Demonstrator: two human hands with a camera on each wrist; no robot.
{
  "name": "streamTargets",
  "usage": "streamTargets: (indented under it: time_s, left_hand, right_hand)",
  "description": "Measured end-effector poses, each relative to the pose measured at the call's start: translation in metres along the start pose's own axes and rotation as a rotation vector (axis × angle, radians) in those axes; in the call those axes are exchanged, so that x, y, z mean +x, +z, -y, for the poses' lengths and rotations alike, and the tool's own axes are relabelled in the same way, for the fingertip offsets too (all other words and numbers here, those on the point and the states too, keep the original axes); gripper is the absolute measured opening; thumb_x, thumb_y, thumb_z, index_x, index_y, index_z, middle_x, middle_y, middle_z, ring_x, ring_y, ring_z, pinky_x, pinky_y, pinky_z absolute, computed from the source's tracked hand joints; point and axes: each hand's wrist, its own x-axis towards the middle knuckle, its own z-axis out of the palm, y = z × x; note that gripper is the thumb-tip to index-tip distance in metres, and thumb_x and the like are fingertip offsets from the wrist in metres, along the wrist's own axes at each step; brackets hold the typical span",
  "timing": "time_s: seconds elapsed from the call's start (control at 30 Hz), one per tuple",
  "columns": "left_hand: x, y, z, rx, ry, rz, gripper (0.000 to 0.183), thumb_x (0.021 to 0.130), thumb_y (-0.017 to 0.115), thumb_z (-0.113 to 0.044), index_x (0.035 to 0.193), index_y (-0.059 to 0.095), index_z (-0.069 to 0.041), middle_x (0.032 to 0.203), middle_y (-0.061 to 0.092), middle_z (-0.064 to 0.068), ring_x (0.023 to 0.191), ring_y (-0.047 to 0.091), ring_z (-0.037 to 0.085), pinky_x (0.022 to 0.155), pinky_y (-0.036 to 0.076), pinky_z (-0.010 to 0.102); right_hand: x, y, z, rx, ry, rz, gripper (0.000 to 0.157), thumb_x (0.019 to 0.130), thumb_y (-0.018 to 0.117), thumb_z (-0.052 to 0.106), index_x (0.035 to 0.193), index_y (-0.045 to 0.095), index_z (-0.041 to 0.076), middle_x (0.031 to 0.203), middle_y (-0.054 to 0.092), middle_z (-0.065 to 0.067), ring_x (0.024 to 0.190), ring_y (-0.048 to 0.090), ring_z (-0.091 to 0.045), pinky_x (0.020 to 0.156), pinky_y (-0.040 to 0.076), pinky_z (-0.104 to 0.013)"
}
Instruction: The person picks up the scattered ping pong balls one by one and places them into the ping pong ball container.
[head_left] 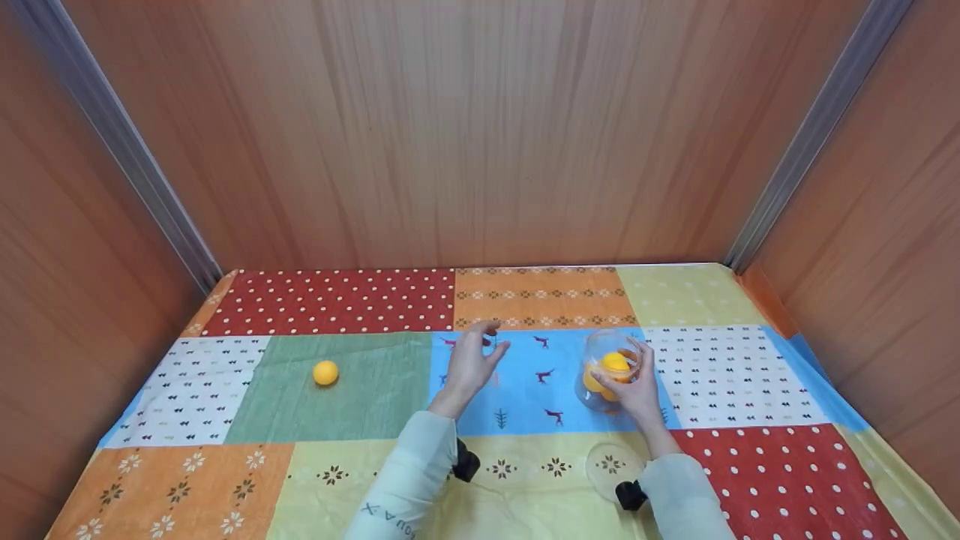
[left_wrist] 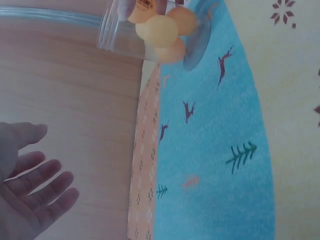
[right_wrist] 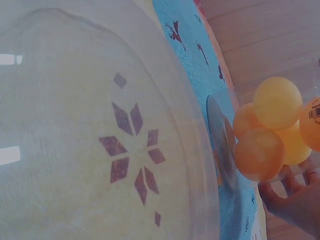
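On the blue patch of cloth stands a clear jar (head_left: 597, 341) with several orange and yellow table tennis balls (left_wrist: 163, 31) inside. My right hand (head_left: 634, 388) grips the side of this jar; its fingers curl round the wall in the right wrist view. Above the blue patch, left of the jar, my left hand (head_left: 471, 366) is held in the air. Its fingers are spread and loosely bent, with nothing in them. A single orange table tennis ball (head_left: 325, 373) lies on the green patch, well to the left of that hand.
A clear round lid (head_left: 600, 474) lies flat on the yellow patch, close to my right wrist. Patchwork cloth (head_left: 360, 480) covers the table. Wood-grain panels (head_left: 480, 135) enclose the back and both sides.
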Motion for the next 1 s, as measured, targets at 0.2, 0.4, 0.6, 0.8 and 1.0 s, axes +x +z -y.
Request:
streamTargets:
  time_s: [0.2,0.4,0.6,0.8,1.0]
  left_hand:
    - [-0.003,-0.012,0.017,0.029,-0.019,-0.034,0.029,0.084,0.062,-0.019,0.109,0.058,-0.004,0.100,0.059,0.009,0.086,0.056,0.021,0.073,0.047,0.032]
    - [-0.007,-0.022,0.033,0.037,-0.031,-0.068,0.030,0.083,0.062,-0.018,0.108,0.058,-0.002,0.101,0.058,0.009,0.086,0.055,0.021,0.074,0.047,0.032]
    - [-0.011,-0.033,0.046,0.018,-0.082,-0.083,0.032,0.083,0.063,-0.016,0.111,0.056,-0.001,0.106,0.057,0.012,0.093,0.053,0.024,0.079,0.046,0.036]
    - [-0.014,-0.045,0.058,0.052,-0.159,-0.092,0.033,0.082,0.064,-0.018,0.112,0.056,-0.004,0.110,0.055,0.010,0.099,0.051,0.026,0.082,0.045,0.037]
    - [-0.018,-0.059,0.076,0.066,-0.215,-0.108,0.036,0.082,0.064,-0.016,0.114,0.054,-0.003,0.114,0.053,0.011,0.106,0.048,0.027,0.087,0.042,0.041]
  right_hand:
    - [0.000,-0.001,0.001,-0.018,0.034,0.009,0.083,0.069,0.074,0.006,0.134,0.022,0.012,0.128,0.034,-0.020,0.118,0.033,-0.032,0.097,0.029,-0.042]
    - [0.000,-0.001,0.001,-0.024,0.044,0.008,0.084,0.069,0.075,0.008,0.134,0.022,0.012,0.128,0.034,-0.020,0.118,0.033,-0.032,0.097,0.029,-0.043]
    - [0.000,-0.001,0.001,-0.024,0.051,0.016,0.082,0.071,0.074,0.008,0.134,0.022,0.012,0.130,0.033,-0.019,0.120,0.031,-0.030,0.099,0.027,-0.042]
    - [0.000,-0.001,0.001,-0.020,0.030,0.006,0.081,0.071,0.073,0.006,0.134,0.022,0.011,0.129,0.034,-0.020,0.118,0.032,-0.031,0.096,0.028,-0.042]
    - [-0.001,0.000,0.002,-0.028,0.018,-0.005,0.081,0.071,0.073,0.006,0.134,0.022,0.010,0.127,0.035,-0.021,0.115,0.034,-0.030,0.092,0.029,-0.039]
